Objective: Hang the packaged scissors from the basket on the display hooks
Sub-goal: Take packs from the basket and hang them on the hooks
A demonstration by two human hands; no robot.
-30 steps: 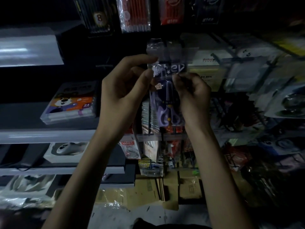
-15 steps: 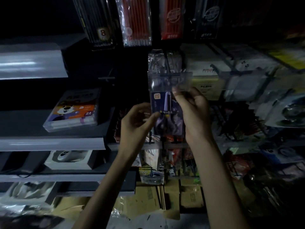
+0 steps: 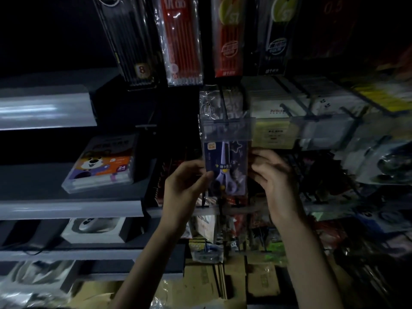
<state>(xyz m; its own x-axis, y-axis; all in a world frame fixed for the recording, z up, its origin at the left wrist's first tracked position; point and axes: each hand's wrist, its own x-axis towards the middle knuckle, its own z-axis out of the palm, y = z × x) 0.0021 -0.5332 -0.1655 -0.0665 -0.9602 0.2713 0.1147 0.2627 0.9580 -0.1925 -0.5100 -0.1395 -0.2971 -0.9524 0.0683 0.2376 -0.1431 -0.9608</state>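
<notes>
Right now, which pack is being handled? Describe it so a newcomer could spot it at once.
Start at the row of long pencil packs hanging along the top; below its middle sits a clear label holder. Just under that, between the left hand and right hand, is the packaged scissors, set apart by its dark blue card and purple handles.

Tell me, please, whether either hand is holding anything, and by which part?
The left hand pinches the packaged scissors at the pack's left edge, low down. The right hand is at its right edge; blur hides any grip.
</notes>
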